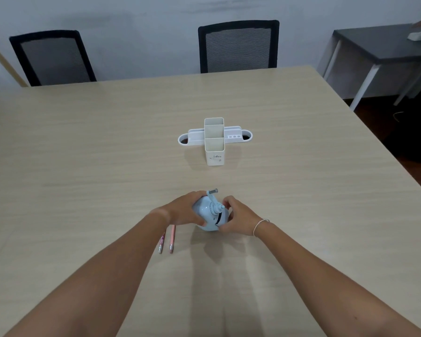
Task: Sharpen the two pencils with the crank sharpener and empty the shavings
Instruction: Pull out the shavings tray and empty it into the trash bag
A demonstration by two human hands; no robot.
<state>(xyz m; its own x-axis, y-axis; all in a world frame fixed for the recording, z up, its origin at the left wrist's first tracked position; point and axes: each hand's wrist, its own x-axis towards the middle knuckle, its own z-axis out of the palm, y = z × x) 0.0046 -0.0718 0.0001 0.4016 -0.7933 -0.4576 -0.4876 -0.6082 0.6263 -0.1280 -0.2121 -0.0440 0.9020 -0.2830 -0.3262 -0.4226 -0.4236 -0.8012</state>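
Pale-blue crank sharpener (210,216) is sitting between our hands on the table (83,147): our left hand (185,211) is cupping its side, our right hand (237,218) pinching its edge. Two pencils (167,239) are lying just beside our left wrist. One white organizer (214,141) and two chairs (238,46) are standing beyond.

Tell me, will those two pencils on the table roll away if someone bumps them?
Probably a little. The two pencils look slim and lie loose on the smooth flat table, beside the left hand, so a nudge could likely roll or slide them. They look stiff and light, so they should lift easily without bending.
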